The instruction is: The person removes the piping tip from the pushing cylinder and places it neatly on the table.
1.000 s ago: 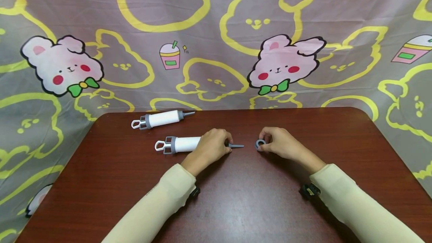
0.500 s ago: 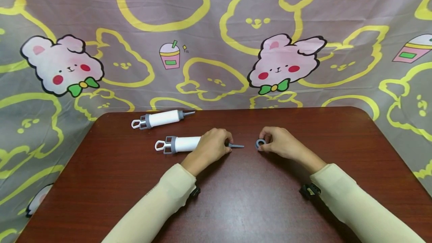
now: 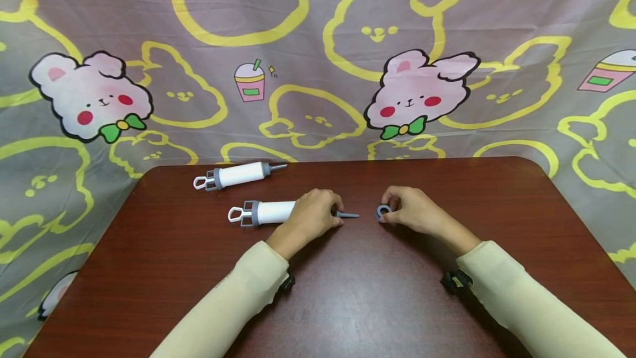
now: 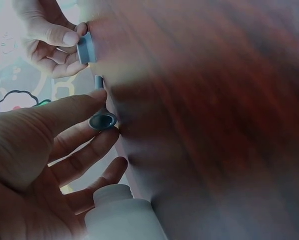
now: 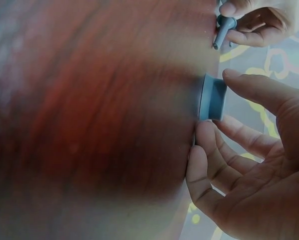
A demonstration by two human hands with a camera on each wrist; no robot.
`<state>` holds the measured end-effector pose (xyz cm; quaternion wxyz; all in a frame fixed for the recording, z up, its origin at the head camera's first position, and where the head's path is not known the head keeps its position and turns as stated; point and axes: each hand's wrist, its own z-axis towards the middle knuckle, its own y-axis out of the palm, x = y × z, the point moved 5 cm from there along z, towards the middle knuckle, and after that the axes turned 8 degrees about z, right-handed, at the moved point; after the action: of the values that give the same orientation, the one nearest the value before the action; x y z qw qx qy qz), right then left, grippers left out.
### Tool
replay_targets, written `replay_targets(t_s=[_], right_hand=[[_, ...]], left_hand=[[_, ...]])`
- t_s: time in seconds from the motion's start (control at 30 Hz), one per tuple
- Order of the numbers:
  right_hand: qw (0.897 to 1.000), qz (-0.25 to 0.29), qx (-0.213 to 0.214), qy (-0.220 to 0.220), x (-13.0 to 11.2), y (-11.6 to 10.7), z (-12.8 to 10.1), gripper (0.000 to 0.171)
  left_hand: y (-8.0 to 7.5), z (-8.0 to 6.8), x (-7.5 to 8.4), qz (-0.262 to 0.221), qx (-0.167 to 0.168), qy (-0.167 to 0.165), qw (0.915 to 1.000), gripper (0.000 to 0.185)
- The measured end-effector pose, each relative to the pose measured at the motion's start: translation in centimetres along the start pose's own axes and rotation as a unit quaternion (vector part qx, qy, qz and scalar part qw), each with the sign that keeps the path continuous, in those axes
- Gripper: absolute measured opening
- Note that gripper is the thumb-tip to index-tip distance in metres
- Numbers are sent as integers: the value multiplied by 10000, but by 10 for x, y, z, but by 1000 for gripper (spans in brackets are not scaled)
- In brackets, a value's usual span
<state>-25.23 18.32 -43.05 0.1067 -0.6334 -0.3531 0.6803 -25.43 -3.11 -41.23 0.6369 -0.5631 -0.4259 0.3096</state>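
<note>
Head view shows both hands resting near the middle of the dark red tabletop (image 3: 447, 303), a little toward its far edge. The left hand (image 3: 310, 215) lies over the front end of a white syringe-like tube (image 3: 270, 212), and its fingers pinch the grey nozzle (image 3: 348, 215) — in the left wrist view the thumb and two fingers (image 4: 82, 137) close around the wide mouth of the nozzle (image 4: 102, 121), with the white tube (image 4: 120, 217) loose below them, apart from it. The long axis of the nozzle runs along the tabletop, parallel to the far edge, and its thin tip points to the right. The right hand (image 3: 414, 211) pinches a small grey ring (image 3: 382, 211) between thumb and fingertips; the right wrist view shows the ring (image 5: 212, 97) standing on its edge against the wood. The ring lies just beside the nozzle tip, on its right side, not touching it — so the right hand is the nearer one to the ring, and the open face of the ring seems turned toward the tip. A second tube (image 3: 238, 174) lies well apart, near the far left corner.
</note>
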Motion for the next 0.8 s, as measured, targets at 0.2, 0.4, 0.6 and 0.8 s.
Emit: replay_targets(t_s=[0.2,0.4,0.6,0.8], right_hand=[[10000,43,-5,85,-2,-1,-1,28],[9999,69,37,146,-4,-5,-1,32],[9995,-104,292,26,-15,-13,-3,33],[9992,-187,335,-144,-31,-19,-4,36]], left_hand=[[-2,-1,0,-101,39,11,9999,24],[-11,-3,-3,-287,231,65,9993,32],[-23,-11,-14,-555,335,-13,9979,45],[-35,-26,-29,-726,513,-200,9958,48]])
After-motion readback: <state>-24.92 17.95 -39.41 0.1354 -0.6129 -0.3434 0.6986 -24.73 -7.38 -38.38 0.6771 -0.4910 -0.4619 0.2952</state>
